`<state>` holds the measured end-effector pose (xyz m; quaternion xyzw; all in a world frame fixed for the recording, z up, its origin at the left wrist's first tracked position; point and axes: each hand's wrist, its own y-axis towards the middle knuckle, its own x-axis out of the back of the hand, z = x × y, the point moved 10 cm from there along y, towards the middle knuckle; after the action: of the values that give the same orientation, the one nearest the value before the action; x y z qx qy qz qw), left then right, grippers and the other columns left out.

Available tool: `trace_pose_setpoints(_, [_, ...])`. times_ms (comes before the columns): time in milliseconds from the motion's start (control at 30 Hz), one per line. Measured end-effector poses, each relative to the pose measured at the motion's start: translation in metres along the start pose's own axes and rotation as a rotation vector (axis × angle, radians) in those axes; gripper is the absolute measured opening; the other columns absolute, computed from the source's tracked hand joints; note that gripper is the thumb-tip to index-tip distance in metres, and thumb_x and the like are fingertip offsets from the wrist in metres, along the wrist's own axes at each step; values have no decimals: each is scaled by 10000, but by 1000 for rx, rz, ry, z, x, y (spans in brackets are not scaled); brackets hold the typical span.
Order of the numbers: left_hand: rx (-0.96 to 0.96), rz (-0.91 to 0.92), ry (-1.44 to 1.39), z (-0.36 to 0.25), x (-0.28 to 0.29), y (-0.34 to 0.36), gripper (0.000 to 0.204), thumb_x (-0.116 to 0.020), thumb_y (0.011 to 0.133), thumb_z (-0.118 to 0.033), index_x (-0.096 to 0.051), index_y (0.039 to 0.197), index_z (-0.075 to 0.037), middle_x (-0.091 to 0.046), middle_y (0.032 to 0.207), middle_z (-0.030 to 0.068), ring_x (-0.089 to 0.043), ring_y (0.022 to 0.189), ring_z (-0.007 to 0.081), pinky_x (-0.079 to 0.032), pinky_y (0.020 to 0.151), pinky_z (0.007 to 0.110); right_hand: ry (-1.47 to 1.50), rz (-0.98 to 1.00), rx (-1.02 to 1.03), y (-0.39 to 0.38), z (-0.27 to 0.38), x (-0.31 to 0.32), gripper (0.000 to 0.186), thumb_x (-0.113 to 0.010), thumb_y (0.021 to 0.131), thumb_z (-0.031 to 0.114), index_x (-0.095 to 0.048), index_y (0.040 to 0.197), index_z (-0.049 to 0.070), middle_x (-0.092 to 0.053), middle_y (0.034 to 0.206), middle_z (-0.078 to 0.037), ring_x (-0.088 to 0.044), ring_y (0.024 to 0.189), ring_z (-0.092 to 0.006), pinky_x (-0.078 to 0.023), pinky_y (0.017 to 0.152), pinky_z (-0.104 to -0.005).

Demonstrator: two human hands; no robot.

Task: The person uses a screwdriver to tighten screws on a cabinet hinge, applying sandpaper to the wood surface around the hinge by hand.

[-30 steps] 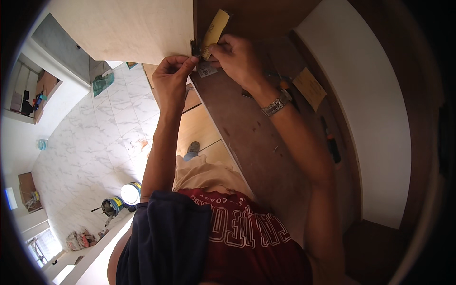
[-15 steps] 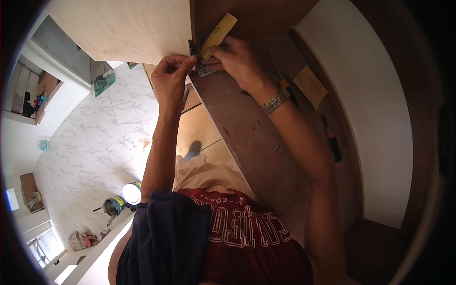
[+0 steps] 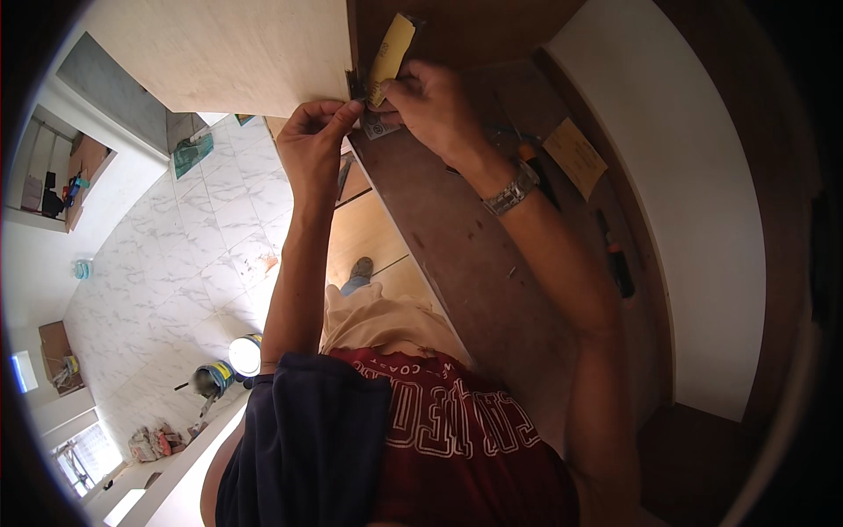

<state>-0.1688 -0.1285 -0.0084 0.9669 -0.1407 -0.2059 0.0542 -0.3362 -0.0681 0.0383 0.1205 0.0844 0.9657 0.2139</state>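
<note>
A folded strip of yellow-backed sandpaper is pinched between the thumb and fingers of my right hand. It stands up beside the edge of a pale wooden panel. A small dark metal piece, perhaps a hinge, sits on that edge, just left of the strip. At the panel's lower corner my left hand is closed, thumb and forefinger pressed together right below the metal piece. What lies between those fingertips is too small to tell.
On the brown surface under my right arm lie another yellow sandpaper piece and an orange-and-black handled tool. A white curved wall bounds the right. Paint cans stand on the marbled tile floor below left.
The sandpaper strip has tipped more upright and shifted slightly left, with my right hand turning a little. My left hand stays at the panel's corner.
</note>
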Motion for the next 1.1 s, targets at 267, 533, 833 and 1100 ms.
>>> trace_pose_setpoints(267, [2,-2,-13,0,-1,-1,201,-862,835,-71,-694,901,17,-696,771,40,-611,692,78,-483,656,201,-63,-9,50,1,-1,1,220,-626,930,164,-650,896,-52,-711,717,-136,-704,619,-181,-541,573,-347])
trace_pose_setpoints(533, [-1,2,-12,-1,-2,-2,196,-864,832,-72,-700,894,15,-703,780,42,-612,694,76,-479,656,200,-208,81,-55,-2,8,-3,255,-615,1011,98,-623,1157,-111,-719,1068,-166,-735,946,-207,-648,816,-311])
trace_pose_setpoints(833, [-67,-38,-32,4,-1,-5,183,-858,842,-78,-707,903,6,-711,780,34,-626,721,70,-492,676,199,-218,121,3,-5,17,-11,185,-644,977,67,-667,1046,-103,-749,967,-142,-730,830,-150,-616,747,-266])
trace_pose_setpoints(1100, [-337,-143,109,0,3,-19,106,-814,866,-24,-748,948,-13,-688,924,22,-663,819,87,-529,739,223,-231,90,98,-14,21,-7,115,-689,900,93,-706,905,-20,-704,747,-123,-627,643,-145,-497,620,-337])
